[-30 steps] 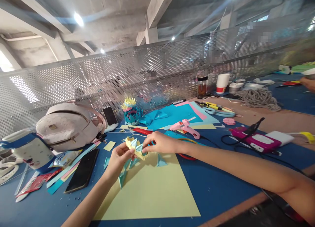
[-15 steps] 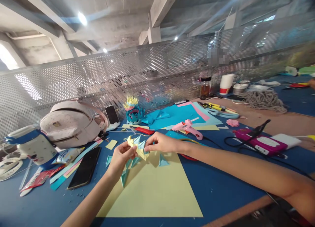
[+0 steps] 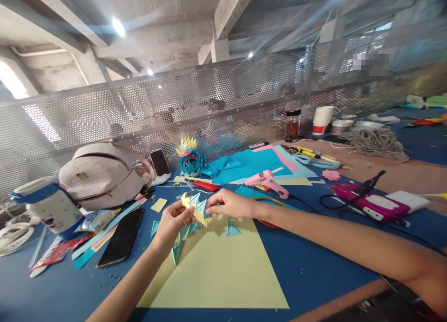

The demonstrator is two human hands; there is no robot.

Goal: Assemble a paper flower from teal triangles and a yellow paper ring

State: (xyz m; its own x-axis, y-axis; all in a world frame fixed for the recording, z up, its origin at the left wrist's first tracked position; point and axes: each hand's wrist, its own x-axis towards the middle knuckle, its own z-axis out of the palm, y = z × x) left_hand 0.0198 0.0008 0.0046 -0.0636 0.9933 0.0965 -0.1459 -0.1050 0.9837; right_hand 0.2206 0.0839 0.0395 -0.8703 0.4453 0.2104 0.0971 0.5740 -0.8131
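Observation:
Between my two hands is a small folded-paper piece [image 3: 199, 212] made of yellow and light blue pointed units. My left hand [image 3: 173, 221] pinches its left side, thumb on the near face. At its right side, the fingers of my right hand [image 3: 225, 204] are closed on the light blue part; their tips are partly hidden. The piece is held above a large yellow paper sheet [image 3: 223, 275]. Loose light blue folded triangles lie below my left hand, and one blue triangle [image 3: 232, 228] rests on the sheet to the right.
Behind my hands are a red cutter [image 3: 206, 186], a pink glue gun [image 3: 267, 182], blue paper sheets [image 3: 254, 164] and a finished-looking paper ornament [image 3: 191, 159]. On the left lie a black phone [image 3: 121, 238], a backpack [image 3: 101, 175] and a white-and-blue flask [image 3: 49, 210]. A magenta device [image 3: 370, 201] sits right.
Almost nothing differs. Both hands keep the same grip on the paper piece, and the view has shifted very slightly.

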